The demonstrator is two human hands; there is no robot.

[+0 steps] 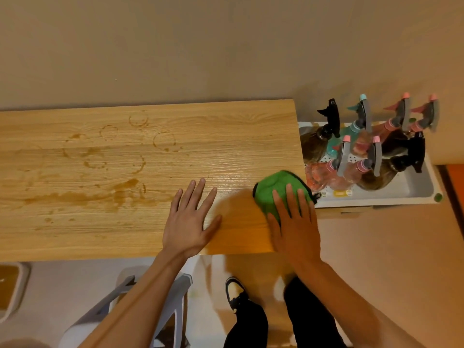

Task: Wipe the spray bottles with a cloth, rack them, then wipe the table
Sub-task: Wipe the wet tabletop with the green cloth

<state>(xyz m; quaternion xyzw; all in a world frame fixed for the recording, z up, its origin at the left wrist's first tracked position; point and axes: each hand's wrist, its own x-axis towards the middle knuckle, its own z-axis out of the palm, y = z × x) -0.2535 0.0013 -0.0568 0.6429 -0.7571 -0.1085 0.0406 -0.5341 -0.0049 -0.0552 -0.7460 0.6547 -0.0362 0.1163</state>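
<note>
A wooden table [226,126] carries brown ring marks and a smeared spill [100,194] on its left half. My right hand [295,227] lies flat with fingers spread on a green cloth [273,187] at the table's right end, pressing it onto the wood. My left hand [189,218] rests open, palm down, on the table just left of the cloth. Several spray bottles [364,151], brown, pink and teal, stand in a white rack tray [411,194] right of the table.
A beige wall rises behind the table. A grey chair frame [175,292] stands under my left arm. A white bin [12,287] sits on the floor at the lower left. My legs and a black-and-yellow shoe [234,292] show below the table edge.
</note>
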